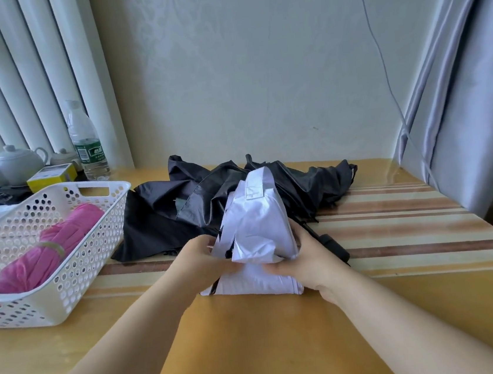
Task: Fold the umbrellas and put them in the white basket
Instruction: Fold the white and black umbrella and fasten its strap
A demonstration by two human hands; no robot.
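- Nearest, both forearms reach in over the wooden table [258,354], and the two hands meet on the white umbrella [260,234], which stands bunched near the table's middle.
- The left hand [199,258] has its fingers curled into the canopy folds on the left side, gripping the cloth; the right hand [306,261] wraps the bundle from the right, thumb across the front.
- Judging by this, the step in hand is gathering the white canopy's pleats around the shaft. Its strap [257,185] sticks up at the top, not yet fastened.
- The next move likely calls for twisting the folds snug, holding them with one hand and winding the strap round with the other.
- Just behind lies the black umbrella [209,197], collapsed but loose and spread out, its black handle [333,247] poking out beside the right hand. It appears to be still waiting.
- To the left, the white basket [73,268] already holds a rolled pink umbrella [47,252].
- Farthest, a teapot [15,164] and a water bottle [85,140] stand by the curtain.
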